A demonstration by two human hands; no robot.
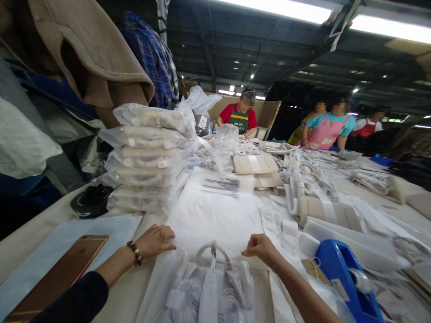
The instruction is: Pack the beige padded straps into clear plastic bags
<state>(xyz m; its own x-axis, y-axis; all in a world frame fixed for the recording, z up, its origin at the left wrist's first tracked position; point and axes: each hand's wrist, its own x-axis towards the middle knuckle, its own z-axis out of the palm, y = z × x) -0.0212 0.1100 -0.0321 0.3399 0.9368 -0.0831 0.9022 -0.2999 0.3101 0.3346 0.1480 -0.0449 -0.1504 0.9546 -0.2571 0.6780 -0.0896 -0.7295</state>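
Observation:
A beige handbag (264,287) lies before me, its looped handle (214,249) wrapped in white and clear plastic. Around and beyond it spreads a translucent plastic bag (215,220). At that bag's left side, my left hand (155,241), with a beaded bracelet, has curled fingers closed on the plastic. My right hand (262,247) pinches the plastic at the right side, thumb against forefinger. The handbag rests between my hands, touched by neither. Printed dark lines show on the far part of the plastic.
A pile of bagged goods (148,157) rises at left, near a black tape roll (90,200) and a phone (63,273). A blue tape dispenser (346,278) stands at right. Beige pouches (256,164) clutter the table; a co-worker (239,114) stands opposite.

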